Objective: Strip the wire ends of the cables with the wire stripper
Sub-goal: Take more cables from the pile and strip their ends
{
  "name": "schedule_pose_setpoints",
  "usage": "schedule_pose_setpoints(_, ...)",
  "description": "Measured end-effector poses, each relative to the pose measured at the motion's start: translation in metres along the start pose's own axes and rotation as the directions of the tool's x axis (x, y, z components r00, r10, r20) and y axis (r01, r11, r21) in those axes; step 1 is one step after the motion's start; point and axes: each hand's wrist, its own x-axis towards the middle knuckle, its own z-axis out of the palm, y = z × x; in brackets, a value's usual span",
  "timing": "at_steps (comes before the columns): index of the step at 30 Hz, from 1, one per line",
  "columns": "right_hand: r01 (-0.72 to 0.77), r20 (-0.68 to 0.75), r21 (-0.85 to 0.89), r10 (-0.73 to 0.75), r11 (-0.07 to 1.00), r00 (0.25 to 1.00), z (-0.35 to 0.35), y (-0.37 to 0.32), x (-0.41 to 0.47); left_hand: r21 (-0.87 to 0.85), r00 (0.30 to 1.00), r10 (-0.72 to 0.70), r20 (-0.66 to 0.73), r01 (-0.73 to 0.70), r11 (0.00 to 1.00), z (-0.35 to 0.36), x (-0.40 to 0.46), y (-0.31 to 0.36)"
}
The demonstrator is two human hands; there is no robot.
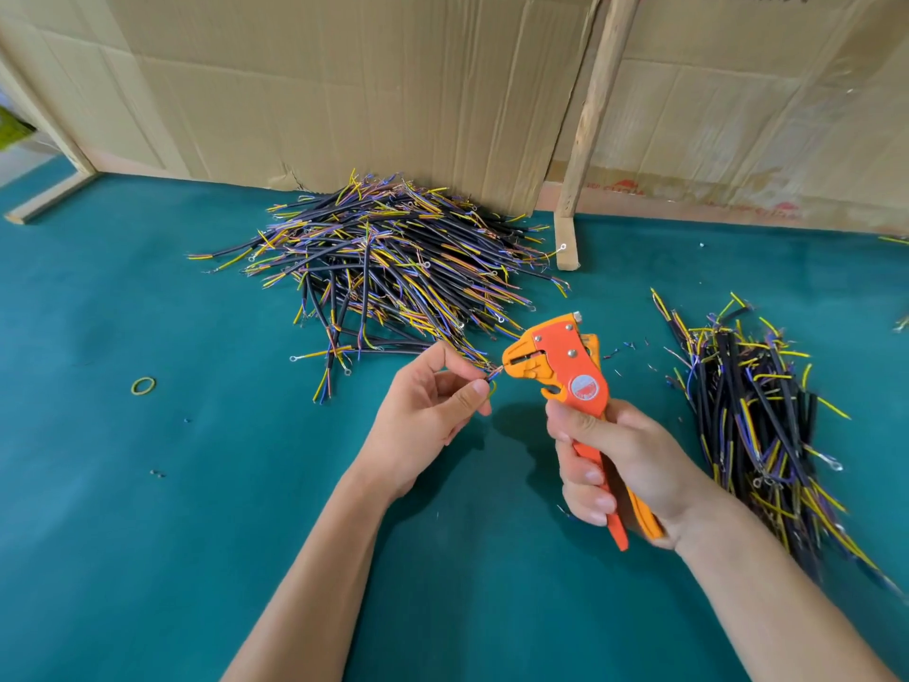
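Left hand [423,411] pinches a cable end [492,379] just at the mouth of the orange wire stripper [565,361] gripped by the right hand [620,465]; judging by the big pile [393,258] behind and the smaller pile [757,411] on the counter [147,484], many remain.

1. The left hand [427,415] is raised mid-scene, palm turned rightward, thumb and fingertips pinched together at their right-pointing tips.
2. Its bare forearm runs back to the near left.
3. The right hand [624,472] sits just right, fingers curled in a tight grip.
4. Its forearm extends to the near right corner.
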Motion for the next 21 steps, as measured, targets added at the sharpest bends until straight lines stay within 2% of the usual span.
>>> schedule_pose_setpoints(3, 0.02, 0.06, 0.017, -0.021, 1.0, 0.998, -0.003, 0.0, -0.002, 0.01, 0.999, -0.004, -0.039, 0.004, 1.0, 0.002, 0.001, -0.001)
schedule_pose_setpoints(5, -0.007, 0.132, 0.114, -0.009, 0.993, 0.991, -0.007, -0.003, -0.005, 0.024, 0.996, -0.018, -0.087, 0.021, 0.999, 0.005, 0.001, -0.001)
schedule_pose_setpoints(7, -0.016, 0.128, 0.197, -0.01, 0.98, 0.992, -0.013, -0.004, -0.006, 0.04, 0.99, -0.017, -0.142, 0.023, 0.999, 0.01, 0.002, -0.002)
schedule_pose_setpoints(11, -0.03, 0.129, 0.2, 0.004, 0.979, 0.992, -0.017, -0.003, -0.005, 0.255, 0.961, 0.055, -0.273, 0.017, 0.967, 0.019, 0.002, -0.008)
schedule_pose_setpoints(15, -0.063, 0.195, 0.118, 0.039, 0.991, 0.98, -0.016, -0.001, -0.002, 0.42, 0.948, 0.133, -0.287, 0.0, 0.907, 0.026, 0.0, -0.011)
schedule_pose_setpoints(21, -0.051, 0.163, 0.179, 0.021, 0.983, 0.986, -0.019, 0.002, 0.002, 0.441, 0.946, 0.146, -0.289, -0.003, 0.897, 0.026, 0.0, -0.011)
